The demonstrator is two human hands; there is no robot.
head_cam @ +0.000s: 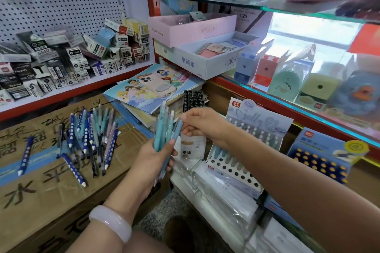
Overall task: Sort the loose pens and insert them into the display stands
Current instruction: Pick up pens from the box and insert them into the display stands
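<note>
We see loose pens [88, 139] on carton [41, 191] at 9 o'clock; display stand [244, 150] at 3, w/ second stand [320, 156] right of it.

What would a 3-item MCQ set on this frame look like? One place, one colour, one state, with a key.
1. Where does the loose pile of pens lie?
A. on the cardboard box
B. in the pink tray
C. on the glass shelf

2. What colour are most pens in the bundle held by the left hand?
A. red
B. light blue and teal
C. black

3. What is the right hand doing?
A. resting flat on the display stand
B. hanging idle
C. pinching a pen of the bundle

Key: 1 A, the pens are spread over the cardboard box with printed characters. 2 B, the held barrels are pale blue and teal. 3 C, its fingertips close on a pen near the top of the bundle, above the display stand, which shows many open holes.
</note>
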